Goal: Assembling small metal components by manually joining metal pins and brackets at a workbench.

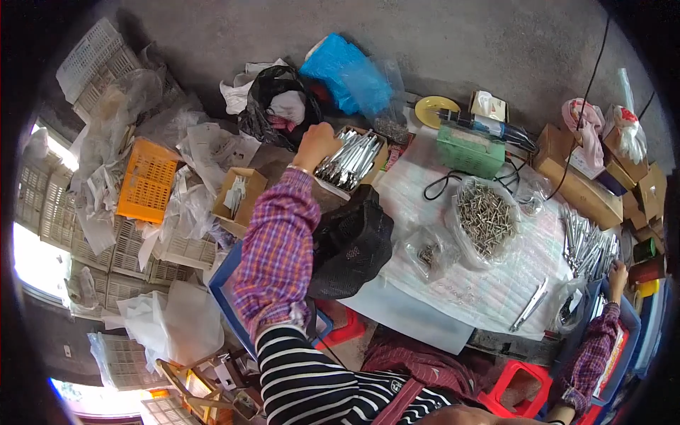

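The left hand (316, 146) is at the upper left edge of an open carton (380, 156) packed with slender silver metal pieces (356, 160). These lie immediately to the right of the hand, fanned at a slant. The back of the hand and bent knuckles face the camera; the fingers curl inward and their tips are concealed. How far they are open, and whether a piece is grasped, cannot be determined.

The right hand (618, 279) is well apart, at the far right of the work surface. Its fingers point upward, bent and close together, at the lower right edge of a loose heap of silver metal rods (588, 245). The fingertips appear to meet the heap; whether they grip a rod cannot be confirmed at this size. A blue bin (632, 317) is just beside that hand.

Between the hands, a white woven sheet (496, 297) carries a clear bag of short metal pins (487, 218) and, nearer the person, a slim silver hand tool (530, 305) laid at a slant. A green metal-cased unit (470, 151) is behind the bag. A small carton (253, 185) containing pale slips is left of the left wrist.
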`<state>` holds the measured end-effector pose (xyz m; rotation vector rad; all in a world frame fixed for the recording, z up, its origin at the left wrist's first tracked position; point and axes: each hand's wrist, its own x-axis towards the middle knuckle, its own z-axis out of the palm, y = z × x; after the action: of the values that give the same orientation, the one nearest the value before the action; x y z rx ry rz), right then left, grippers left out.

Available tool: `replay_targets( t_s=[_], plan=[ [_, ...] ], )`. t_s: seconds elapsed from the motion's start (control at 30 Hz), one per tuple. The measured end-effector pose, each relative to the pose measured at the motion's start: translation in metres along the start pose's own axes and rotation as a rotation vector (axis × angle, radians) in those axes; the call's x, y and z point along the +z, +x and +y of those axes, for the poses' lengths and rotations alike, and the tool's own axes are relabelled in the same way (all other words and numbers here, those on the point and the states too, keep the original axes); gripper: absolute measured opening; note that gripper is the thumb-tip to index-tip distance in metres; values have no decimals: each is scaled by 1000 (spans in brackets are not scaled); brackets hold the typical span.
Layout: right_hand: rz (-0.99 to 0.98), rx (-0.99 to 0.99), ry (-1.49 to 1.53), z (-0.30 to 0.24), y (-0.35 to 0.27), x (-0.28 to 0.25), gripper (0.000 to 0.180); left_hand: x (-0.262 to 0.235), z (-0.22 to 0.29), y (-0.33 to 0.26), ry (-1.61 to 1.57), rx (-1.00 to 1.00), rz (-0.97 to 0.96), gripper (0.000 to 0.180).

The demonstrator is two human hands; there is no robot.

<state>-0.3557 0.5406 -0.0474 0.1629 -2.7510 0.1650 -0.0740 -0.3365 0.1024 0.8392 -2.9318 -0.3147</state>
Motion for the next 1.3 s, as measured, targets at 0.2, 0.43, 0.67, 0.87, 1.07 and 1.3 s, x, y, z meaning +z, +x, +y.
replay_targets(
  t_s=[0.2, 0.43, 0.67, 0.87, 1.07, 1.3],
  plan=[
    [-57, -46, 92, -26, -9, -27, 27, 11, 9, 4, 48, 14, -47, 65],
    [-42, 8, 265, -51, -25, -66, 29, 19, -8, 11, -44, -37, -16, 55],
    [-62, -143, 337, -83, -57, -114, 27, 27, -29, 28, -149, -53, -48, 32],
    [-86, -219, 440, -102, -100, -139, 26, 11, -18, 22, -319, -59, -78, 21],
    [-192, -55, 486, -183, -143, -199, 27, 6, -36, 23, -389, 12, -95, 22],
    [-145, -186, 379, -199, -187, -227, 29, -20, -37, 4, -376, 129, 162, 29]
  ],
)
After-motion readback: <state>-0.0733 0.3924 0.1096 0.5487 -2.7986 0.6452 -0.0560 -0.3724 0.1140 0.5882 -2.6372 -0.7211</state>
